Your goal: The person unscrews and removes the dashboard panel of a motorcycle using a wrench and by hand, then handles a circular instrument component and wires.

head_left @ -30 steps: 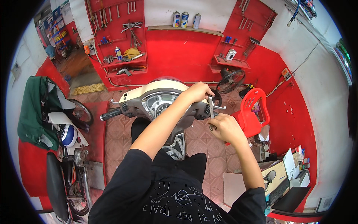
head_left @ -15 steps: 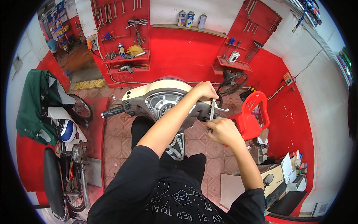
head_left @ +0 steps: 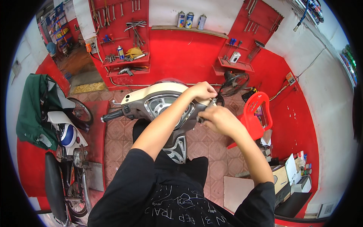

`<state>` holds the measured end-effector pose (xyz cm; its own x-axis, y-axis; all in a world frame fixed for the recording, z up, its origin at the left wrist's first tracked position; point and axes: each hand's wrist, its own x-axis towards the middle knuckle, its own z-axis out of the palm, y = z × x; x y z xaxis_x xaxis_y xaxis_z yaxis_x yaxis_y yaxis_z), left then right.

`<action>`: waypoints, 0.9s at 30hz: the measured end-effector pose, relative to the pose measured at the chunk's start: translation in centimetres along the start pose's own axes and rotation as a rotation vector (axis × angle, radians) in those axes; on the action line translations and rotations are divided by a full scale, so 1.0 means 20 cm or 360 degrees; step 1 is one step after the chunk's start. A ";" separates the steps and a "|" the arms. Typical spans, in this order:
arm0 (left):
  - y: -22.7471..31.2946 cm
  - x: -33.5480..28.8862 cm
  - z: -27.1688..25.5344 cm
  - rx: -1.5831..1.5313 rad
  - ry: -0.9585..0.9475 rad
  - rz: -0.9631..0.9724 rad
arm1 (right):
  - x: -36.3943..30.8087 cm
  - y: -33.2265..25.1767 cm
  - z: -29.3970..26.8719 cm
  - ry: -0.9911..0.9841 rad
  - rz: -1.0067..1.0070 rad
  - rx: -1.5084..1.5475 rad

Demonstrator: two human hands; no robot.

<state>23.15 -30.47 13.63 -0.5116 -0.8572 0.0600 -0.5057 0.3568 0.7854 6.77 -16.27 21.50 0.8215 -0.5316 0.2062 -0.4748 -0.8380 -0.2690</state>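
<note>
In front of me stands a scooter with a cream front cover [head_left: 145, 92] and a round instrument panel [head_left: 158, 106]. My left hand [head_left: 202, 91] reaches across to the right side of its handlebar, fingers closed at the mount there; what they pinch is hidden. Just below it, my right hand [head_left: 218, 120] is closed around a metal wrench [head_left: 214, 100]. Only the wrench's far end shows, close to my left fingertips; the hand covers its shank. The scooter's left handgrip [head_left: 112, 115] is untouched.
A red plastic chair [head_left: 255, 115] and a black fan [head_left: 235, 84] stand to the right. Motorbike parts and a green-covered bike [head_left: 32, 109] line the left. Tool boards hang on the wall beside a shelf with spray cans [head_left: 190, 20]. A desk holds papers [head_left: 291, 170].
My right hand has swung left and slightly up with the wrench, closer to the scooter's panel. The wrench's shank, visible before, is now mostly hidden. My left hand stays at the mount.
</note>
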 end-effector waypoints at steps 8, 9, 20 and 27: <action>-0.11 -0.47 -0.45 -0.0768 0.1027 0.0005 | 0.56 0.38 0.03 -0.0241 0.0086 0.0397; -0.11 -0.53 -0.46 -0.0838 0.1105 -0.0091 | 0.62 0.47 0.06 -0.0201 0.0207 0.0370; -0.27 -0.67 -0.38 -0.0861 0.1224 -0.0003 | 0.08 1.20 0.22 0.1122 0.1338 0.1996; -0.27 -0.68 -0.39 -0.0799 0.1238 -0.0008 | -0.50 0.78 0.23 0.1458 0.1396 0.2250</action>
<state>38.24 -23.65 13.43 0.1924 -0.9311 0.3098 -0.0535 0.3052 0.9508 -7.40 -23.36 10.94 -0.0965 -0.9826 -0.1588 0.3533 0.1153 -0.9284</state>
